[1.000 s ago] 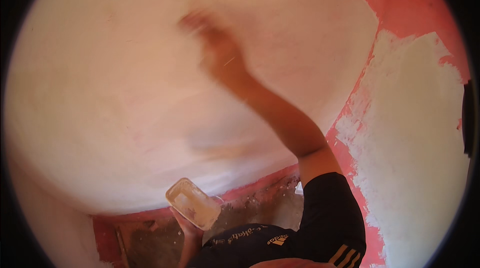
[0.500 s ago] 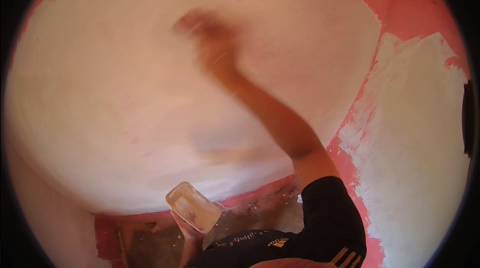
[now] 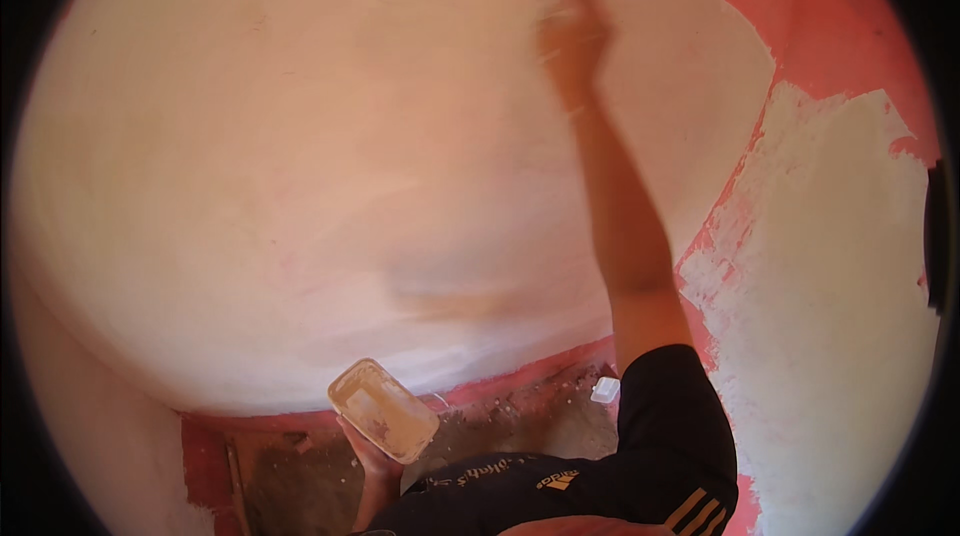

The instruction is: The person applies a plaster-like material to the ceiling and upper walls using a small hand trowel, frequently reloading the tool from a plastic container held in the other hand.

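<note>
Low in front of me, my left hand (image 3: 371, 456) grips a shallow rectangular tub (image 3: 383, 412) by its side and underside. The tub is tilted so that its inside shows, coated with a pale, pasty residue. My right arm stretches far up to the pale, smeared wall (image 3: 290, 146), where my right hand (image 3: 575, 26) is at the surface. Motion blurs its fingers, and whatever they may hold cannot be made out.
Red paint (image 3: 830, 6) borders the pale area at the upper right. A patchy white side wall (image 3: 830, 316) stands to my right. Below lies a dark, speckled floor (image 3: 310, 486) with a small white object (image 3: 605, 390) and a thin stick (image 3: 237, 486) near the left corner.
My right hand has swept to the right and a little higher across the wall, the arm straightening. The tub in my left hand has hardly moved. The small white object shows more fully.
</note>
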Demonstrator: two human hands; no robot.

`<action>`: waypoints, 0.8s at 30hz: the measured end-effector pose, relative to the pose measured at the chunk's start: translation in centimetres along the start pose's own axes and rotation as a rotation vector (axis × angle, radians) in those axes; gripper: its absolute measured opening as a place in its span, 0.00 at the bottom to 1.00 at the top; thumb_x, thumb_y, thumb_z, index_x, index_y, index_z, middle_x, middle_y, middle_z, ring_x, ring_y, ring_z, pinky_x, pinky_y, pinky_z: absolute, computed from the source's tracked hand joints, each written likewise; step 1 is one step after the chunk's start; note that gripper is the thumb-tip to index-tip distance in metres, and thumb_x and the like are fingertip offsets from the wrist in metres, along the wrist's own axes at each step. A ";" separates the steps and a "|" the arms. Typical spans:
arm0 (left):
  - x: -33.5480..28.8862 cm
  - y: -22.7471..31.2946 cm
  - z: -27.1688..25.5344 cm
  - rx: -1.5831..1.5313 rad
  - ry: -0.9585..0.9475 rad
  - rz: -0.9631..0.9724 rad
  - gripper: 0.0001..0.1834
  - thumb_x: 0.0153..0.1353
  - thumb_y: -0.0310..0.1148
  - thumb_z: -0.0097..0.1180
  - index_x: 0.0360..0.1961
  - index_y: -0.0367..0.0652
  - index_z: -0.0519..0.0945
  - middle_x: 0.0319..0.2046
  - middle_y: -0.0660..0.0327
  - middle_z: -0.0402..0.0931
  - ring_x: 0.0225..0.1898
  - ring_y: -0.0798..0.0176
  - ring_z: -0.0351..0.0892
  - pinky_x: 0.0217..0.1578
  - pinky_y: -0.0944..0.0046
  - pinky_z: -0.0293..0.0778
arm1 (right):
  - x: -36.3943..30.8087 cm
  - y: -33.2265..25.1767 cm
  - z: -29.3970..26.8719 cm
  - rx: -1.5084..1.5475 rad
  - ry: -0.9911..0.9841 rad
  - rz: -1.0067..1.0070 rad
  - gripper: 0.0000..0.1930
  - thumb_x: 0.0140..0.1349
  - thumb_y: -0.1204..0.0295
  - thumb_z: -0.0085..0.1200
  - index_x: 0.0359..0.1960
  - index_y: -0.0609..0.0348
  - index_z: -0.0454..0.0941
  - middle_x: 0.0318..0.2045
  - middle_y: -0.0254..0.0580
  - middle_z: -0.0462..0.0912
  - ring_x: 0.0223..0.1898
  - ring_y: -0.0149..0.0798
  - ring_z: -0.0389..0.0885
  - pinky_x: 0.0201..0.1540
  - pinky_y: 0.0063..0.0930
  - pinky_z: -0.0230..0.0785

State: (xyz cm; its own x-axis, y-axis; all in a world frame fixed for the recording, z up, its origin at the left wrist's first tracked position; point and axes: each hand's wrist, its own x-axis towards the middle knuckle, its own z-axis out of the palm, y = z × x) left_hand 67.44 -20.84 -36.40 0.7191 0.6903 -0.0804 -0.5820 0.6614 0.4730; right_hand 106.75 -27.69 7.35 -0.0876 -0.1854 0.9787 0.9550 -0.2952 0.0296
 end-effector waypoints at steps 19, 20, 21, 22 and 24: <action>4.2 -0.9 -9.7 0.157 -0.076 -0.047 0.40 0.71 0.70 0.31 0.69 0.51 0.66 0.60 0.60 0.72 0.59 0.53 0.74 0.59 0.49 0.74 | -23.8 -5.0 -0.9 -0.040 -0.090 0.063 0.20 0.65 0.76 0.50 0.58 0.50 0.80 0.54 0.42 0.84 0.48 0.41 0.85 0.46 0.41 0.76; 3.9 -0.8 -9.4 0.180 -0.162 -0.072 0.40 0.71 0.69 0.32 0.69 0.51 0.65 0.61 0.60 0.72 0.60 0.52 0.74 0.59 0.49 0.73 | -26.9 -9.6 -0.9 0.058 -0.251 -0.006 0.21 0.64 0.78 0.48 0.58 0.47 0.81 0.59 0.40 0.81 0.58 0.40 0.81 0.54 0.38 0.76; 3.2 -0.3 -8.8 0.198 -0.299 -0.091 0.40 0.71 0.69 0.32 0.70 0.51 0.64 0.62 0.59 0.71 0.60 0.52 0.74 0.60 0.48 0.73 | -28.8 -13.8 -0.4 0.153 -0.281 -0.051 0.22 0.63 0.80 0.50 0.57 0.47 0.81 0.56 0.40 0.83 0.56 0.41 0.83 0.56 0.38 0.76; 2.7 -0.2 -8.3 0.115 -0.199 -0.141 0.41 0.70 0.70 0.32 0.71 0.52 0.63 0.63 0.59 0.70 0.62 0.52 0.72 0.61 0.48 0.72 | -30.3 -15.5 -0.9 0.363 -0.349 0.083 0.23 0.62 0.82 0.50 0.57 0.49 0.81 0.54 0.42 0.84 0.55 0.43 0.84 0.56 0.40 0.77; 1.7 0.0 -6.9 0.125 -0.067 -0.088 0.38 0.71 0.68 0.35 0.67 0.50 0.66 0.59 0.59 0.73 0.58 0.53 0.75 0.57 0.49 0.75 | -30.5 -15.1 -2.9 0.539 -0.396 0.178 0.22 0.59 0.84 0.51 0.55 0.55 0.81 0.51 0.45 0.85 0.51 0.45 0.86 0.54 0.41 0.78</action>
State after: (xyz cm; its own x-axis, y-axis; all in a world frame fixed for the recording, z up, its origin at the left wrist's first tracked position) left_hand 66.04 -17.64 -42.62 0.7915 0.6072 -0.0695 -0.4670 0.6742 0.5722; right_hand 94.16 -20.25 -23.56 0.0962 0.1986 0.9754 0.9619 0.2335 -0.1424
